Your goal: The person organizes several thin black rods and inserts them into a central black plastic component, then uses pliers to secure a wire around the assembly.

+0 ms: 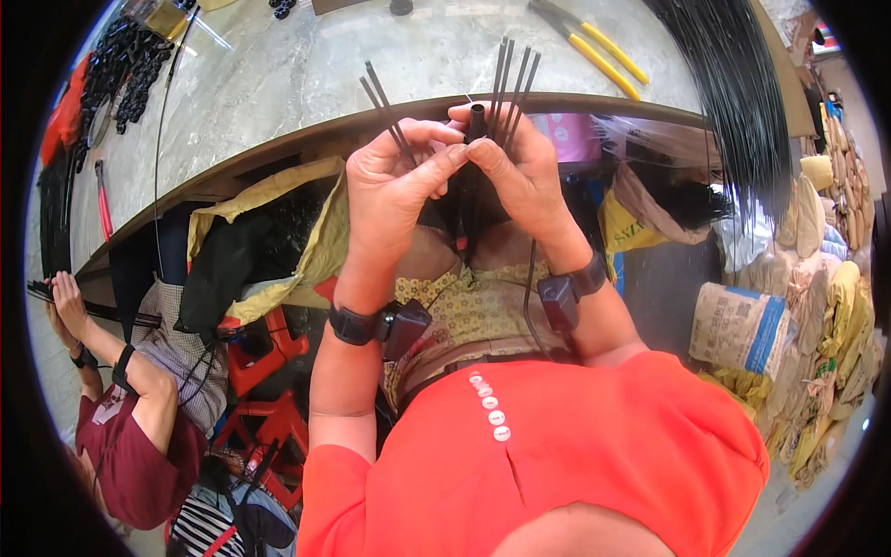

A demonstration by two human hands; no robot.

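Near the table's front edge, my two hands meet around a short black tube (477,119) with an open round top. My right hand (520,176) is closed, its thumb and fingers gripping the tube. Several thin black rods (507,85) stick up from behind its fingers. My left hand (404,172) is closed too, thumb and forefinger pinched close beside the tube. Two similar black rods (380,102) rise out of it. A fine light strand (469,97) shows next to the tube's top. Black rods hang below my hands, partly hidden.
Yellow-handled pliers (608,60) lie on the grey table (306,56). Long black strands (742,111) drape over its right edge. A red-handled tool (103,200) and black pieces (130,65) lie left. A co-worker (139,408) sits left near red stools (269,353). Sacks (742,325) stand right.
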